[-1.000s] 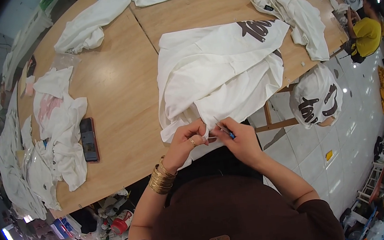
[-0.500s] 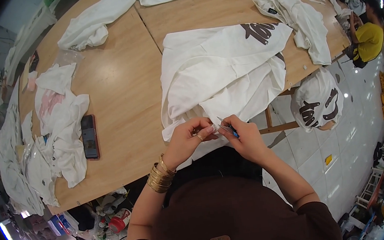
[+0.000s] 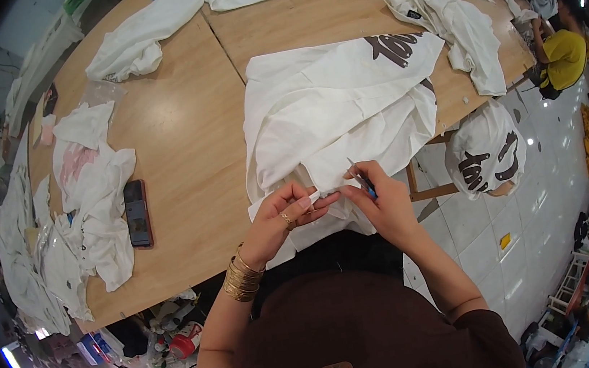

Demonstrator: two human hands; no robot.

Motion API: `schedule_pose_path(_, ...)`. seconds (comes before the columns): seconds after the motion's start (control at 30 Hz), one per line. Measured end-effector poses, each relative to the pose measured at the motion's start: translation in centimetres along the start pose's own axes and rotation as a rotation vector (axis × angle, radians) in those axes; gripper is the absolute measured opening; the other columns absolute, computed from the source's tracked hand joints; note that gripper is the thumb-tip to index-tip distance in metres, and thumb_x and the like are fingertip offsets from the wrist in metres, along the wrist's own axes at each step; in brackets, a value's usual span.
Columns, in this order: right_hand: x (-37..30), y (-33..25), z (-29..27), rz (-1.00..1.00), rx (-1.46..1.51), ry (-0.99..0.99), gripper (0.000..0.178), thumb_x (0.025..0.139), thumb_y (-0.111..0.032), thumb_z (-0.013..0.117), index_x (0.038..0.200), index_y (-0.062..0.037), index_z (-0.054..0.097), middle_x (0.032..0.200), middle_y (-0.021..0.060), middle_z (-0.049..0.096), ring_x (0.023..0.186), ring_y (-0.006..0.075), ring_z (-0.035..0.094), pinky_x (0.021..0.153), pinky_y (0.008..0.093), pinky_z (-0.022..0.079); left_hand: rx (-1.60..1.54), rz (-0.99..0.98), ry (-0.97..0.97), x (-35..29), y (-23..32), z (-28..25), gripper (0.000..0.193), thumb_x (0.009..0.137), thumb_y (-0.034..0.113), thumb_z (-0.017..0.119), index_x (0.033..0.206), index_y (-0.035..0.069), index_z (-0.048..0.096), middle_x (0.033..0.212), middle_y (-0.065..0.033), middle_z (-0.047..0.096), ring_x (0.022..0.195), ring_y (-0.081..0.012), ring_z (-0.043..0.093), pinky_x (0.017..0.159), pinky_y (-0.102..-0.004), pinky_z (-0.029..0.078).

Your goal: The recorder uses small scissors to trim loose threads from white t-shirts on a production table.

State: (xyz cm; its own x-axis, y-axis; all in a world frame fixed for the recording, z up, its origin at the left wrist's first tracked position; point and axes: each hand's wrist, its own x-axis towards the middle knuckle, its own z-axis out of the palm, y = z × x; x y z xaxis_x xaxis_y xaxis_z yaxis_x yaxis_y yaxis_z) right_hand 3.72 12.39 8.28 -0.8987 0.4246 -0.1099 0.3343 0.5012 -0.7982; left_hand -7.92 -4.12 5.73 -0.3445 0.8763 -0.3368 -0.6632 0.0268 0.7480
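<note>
A white garment [image 3: 336, 99] with dark printed lettering is spread over the table's near edge in front of me. My left hand [image 3: 286, 214], with gold bangles at the wrist, pinches a small fold of its near edge. Held in my right hand [image 3: 387, 204] is a small pair of thread snips [image 3: 369, 186] with metal blades and a blue part; the blades point up and away from the cloth. My right thumb and fingertips are close to the fold beside my left fingers. Whether they touch the cloth I cannot tell.
More white garments lie on the wooden table [image 3: 180, 139] at the left, far side and right. A phone [image 3: 138, 213] rests left of me. A stool at the right bears a white printed garment [image 3: 485, 151]. Far right, a person in yellow [image 3: 565, 55] works.
The snips have swung from the fold up and to the right, their blades now apart from the cloth. My left hand keeps its pinch and has shifted slightly left.
</note>
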Motion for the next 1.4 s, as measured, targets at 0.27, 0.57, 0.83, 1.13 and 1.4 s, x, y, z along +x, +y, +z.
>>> schedule_pose_path(0.27, -1.9, -0.8, 0.7, 0.24, 0.563, -0.351, 0.035, 0.097, -0.033, 0.034, 0.086, -0.0046, 0.052, 0.062, -0.0012, 0.04, 0.058, 0.007, 0.037, 0.056, 0.0221, 0.033, -0.006, 0.068, 0.017, 0.1, -0.5, 0.4, 0.01, 0.093, 0.011, 0.045, 0.086, 0.004, 0.045, 0.102, -0.0064, 0.052, 0.109, -0.0185, 0.053, 0.096, -0.0333, 0.044)
schedule_pose_path(0.57, -1.6, -0.5, 1.0, 0.249, 0.601, -0.318, 0.038, 0.098, -0.034, 0.033, 0.08, -0.0057, 0.05, 0.057, -0.0046, 0.033, 0.051, 0.0043, 0.029, 0.047, 0.0197, 0.025, 0.052, 0.111, -0.026, 0.1, -0.3, 0.9, 0.011, 0.094, 0.01, 0.044, 0.085, 0.003, 0.042, 0.103, -0.0056, 0.05, 0.107, -0.0144, 0.05, 0.097, -0.0327, 0.042)
schedule_pose_path(0.83, -1.2, -0.5, 1.1, 0.272, 0.593, -0.32, 0.038, 0.097, -0.035, 0.035, 0.078, -0.0059, 0.05, 0.053, -0.0052, 0.034, 0.046, 0.0034, 0.029, 0.043, 0.0192, 0.025, 0.159, 0.129, -0.041, 0.0, -0.6, 0.8, 0.01, 0.093, 0.008, 0.044, 0.085, 0.003, 0.04, 0.089, -0.0008, 0.041, 0.094, -0.0079, 0.045, 0.097, -0.0311, 0.041)
schedule_pose_path(1.13, -1.1, -0.3, 1.0, 0.393, 0.753, -0.283, 0.039, 0.095, -0.034, 0.041, 0.073, -0.0034, 0.053, 0.051, -0.0028, 0.038, 0.047, 0.0046, 0.036, 0.046, 0.0205, 0.03, -0.027, 0.065, -0.033, 0.2, -0.7, 0.1, 0.012, 0.094, 0.012, 0.043, 0.084, 0.005, 0.043, 0.092, -0.0014, 0.046, 0.109, -0.0166, 0.05, 0.098, -0.0335, 0.041)
schedule_pose_path(1.4, -1.4, 0.1, 1.1, 0.367, 0.661, -0.325, 0.04, 0.094, -0.035, 0.042, 0.072, -0.0038, 0.055, 0.053, -0.0027, 0.039, 0.05, 0.005, 0.037, 0.048, 0.0213, 0.031, -0.081, 0.058, -0.018, 0.2, -0.1, 1.0, 0.014, 0.094, 0.014, 0.043, 0.082, 0.006, 0.042, 0.094, -0.0021, 0.048, 0.119, -0.0229, 0.046, 0.099, -0.0341, 0.04)
